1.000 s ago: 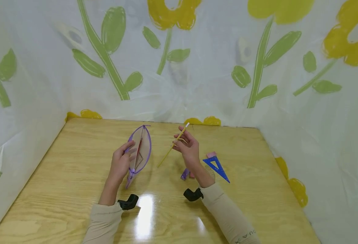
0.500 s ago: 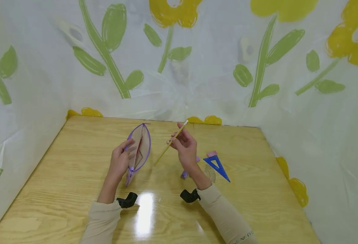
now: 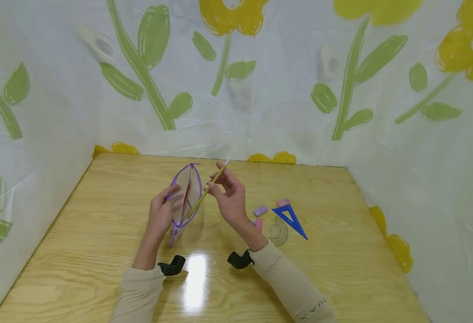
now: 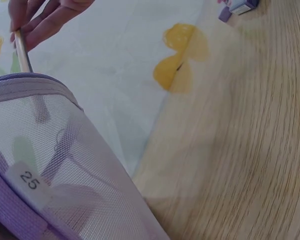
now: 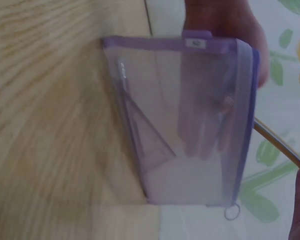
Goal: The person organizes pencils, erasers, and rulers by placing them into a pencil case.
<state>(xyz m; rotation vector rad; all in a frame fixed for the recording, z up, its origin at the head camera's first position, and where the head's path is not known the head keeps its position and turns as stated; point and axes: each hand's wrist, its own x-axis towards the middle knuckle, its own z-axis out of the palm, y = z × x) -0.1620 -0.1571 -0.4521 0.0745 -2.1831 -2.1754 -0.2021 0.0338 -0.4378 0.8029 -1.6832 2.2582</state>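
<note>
1. Left hand (image 3: 159,217) grips the pouch (image 3: 194,186) by its left rim, up off the table (image 3: 79,251); mouth gapes.
2. Right hand (image 3: 231,202) pinches the pencil (image 3: 201,198) between thumb and fingers, lower tip inside the mouth by the near corner, metal end up.
3. Edges: pouch's far corner points at the back edge, where the cloth (image 3: 276,98) starts. Broad stretch of wood left of my left hand, more right of the triangle (image 3: 296,225).
4. Right side is tighter: protractor (image 3: 278,231) and purple block (image 3: 260,210) sit near my right forearm.
5. Left wrist only: "25" readable on the label (image 4: 29,180); pencil shows dark through mesh.
6. Right wrist: ring (image 5: 232,212) at the pouch corner.
7. Head only: red stick (image 3: 187,197) reads red inside.
</note>
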